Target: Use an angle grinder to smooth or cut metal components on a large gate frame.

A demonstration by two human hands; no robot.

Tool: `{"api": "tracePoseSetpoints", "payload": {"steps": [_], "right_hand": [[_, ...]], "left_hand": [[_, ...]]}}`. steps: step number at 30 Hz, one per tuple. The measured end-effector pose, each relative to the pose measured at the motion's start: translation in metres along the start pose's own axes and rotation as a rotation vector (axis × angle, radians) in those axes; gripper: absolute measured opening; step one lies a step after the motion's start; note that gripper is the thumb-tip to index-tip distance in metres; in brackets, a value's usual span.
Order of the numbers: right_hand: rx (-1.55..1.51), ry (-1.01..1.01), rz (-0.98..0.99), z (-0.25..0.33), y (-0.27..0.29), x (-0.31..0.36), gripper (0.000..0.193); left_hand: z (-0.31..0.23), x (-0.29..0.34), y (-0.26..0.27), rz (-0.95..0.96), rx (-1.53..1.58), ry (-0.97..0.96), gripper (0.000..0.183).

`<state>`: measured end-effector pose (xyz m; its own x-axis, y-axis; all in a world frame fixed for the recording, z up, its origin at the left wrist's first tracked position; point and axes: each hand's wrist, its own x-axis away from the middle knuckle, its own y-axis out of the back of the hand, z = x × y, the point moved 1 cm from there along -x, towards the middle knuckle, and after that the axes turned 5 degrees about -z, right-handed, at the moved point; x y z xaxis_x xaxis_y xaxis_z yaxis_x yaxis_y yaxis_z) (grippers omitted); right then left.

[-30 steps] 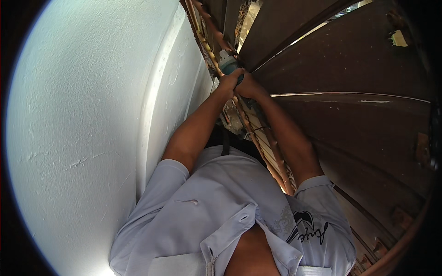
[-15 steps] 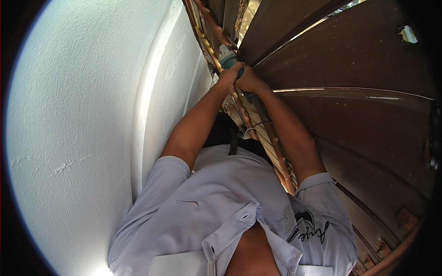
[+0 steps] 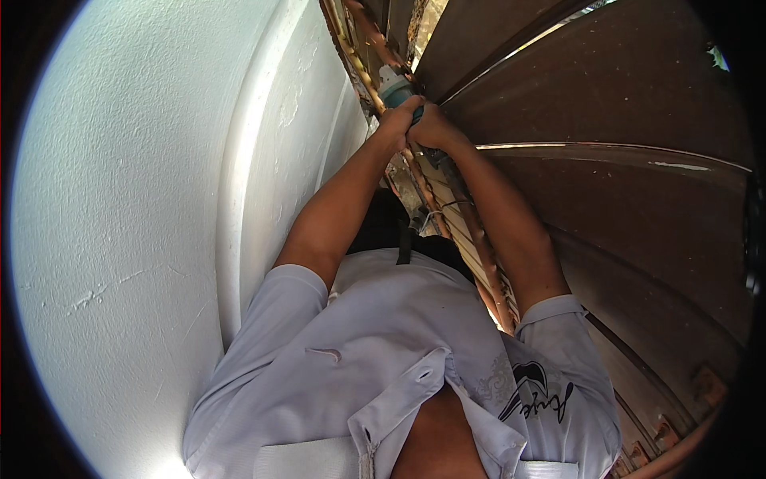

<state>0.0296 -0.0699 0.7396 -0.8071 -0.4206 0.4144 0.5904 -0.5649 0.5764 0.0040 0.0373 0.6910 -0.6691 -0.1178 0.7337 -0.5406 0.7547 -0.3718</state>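
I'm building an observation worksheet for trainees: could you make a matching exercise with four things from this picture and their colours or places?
1. Wall
2. Tool
3. Panels
4. Shirt

A. gripped by left hand and right hand
B. light grey, worn
C. white, at left
D. dark brown, at right

Pairs: 1-C; 2-A; 3-D; 4-B

Single view, from left camera of fisheye pair worn on my head. Upright, unmirrored, facing down along my own front. Shirt (image 3: 391,319) nearest, filling lower middle; my left hand (image 3: 397,126) and right hand (image 3: 434,128) farther off, above centre. Pale wall (image 3: 136,199) spans left side, brown panels (image 3: 606,112) right, their straight edges bowing toward round dark rim.
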Motion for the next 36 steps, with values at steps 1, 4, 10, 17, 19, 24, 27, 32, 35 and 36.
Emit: {"api": "tracePoseSetpoints", "payload": {"steps": [1,4,10,17,19,24,27,32,35,36], "right_hand": [[-0.008,-0.009,0.013,0.001,-0.001,-0.001,0.076],[-0.005,-0.051,0.023,0.006,0.002,0.004,0.076],[-0.007,-0.043,0.025,0.011,0.005,0.003,0.078],[0.084,-0.080,-0.001,0.004,0.005,0.001,0.077],[0.084,-0.063,0.022,0.009,0.002,0.000,0.076],[0.054,-0.056,0.059,0.006,0.005,-0.002,0.074],[0.063,-0.050,0.073,0.005,0.007,-0.003,0.075],[0.128,-0.037,0.052,0.014,0.004,-0.004,0.076],[0.231,0.005,-0.073,-0.004,0.001,-0.009,0.076],[0.230,0.002,-0.070,-0.002,0.003,-0.007,0.076]], "left_hand": [[0.000,-0.002,0.002,-0.003,0.002,-0.003,0.049],[0.003,-0.002,0.001,-0.018,0.009,-0.024,0.049],[0.000,-0.001,0.001,-0.050,-0.007,0.002,0.048],[-0.002,0.007,-0.009,-0.043,-0.003,-0.056,0.043],[-0.004,0.005,-0.004,-0.067,0.003,-0.058,0.042],[-0.007,0.014,-0.011,-0.119,-0.043,-0.039,0.037],[-0.007,0.014,-0.012,-0.125,-0.042,-0.061,0.040],[-0.006,0.001,-0.002,-0.136,-0.080,-0.074,0.039],[-0.007,0.008,-0.011,-0.133,-0.104,-0.039,0.041],[-0.009,0.013,-0.011,-0.134,-0.105,-0.036,0.041]]}}
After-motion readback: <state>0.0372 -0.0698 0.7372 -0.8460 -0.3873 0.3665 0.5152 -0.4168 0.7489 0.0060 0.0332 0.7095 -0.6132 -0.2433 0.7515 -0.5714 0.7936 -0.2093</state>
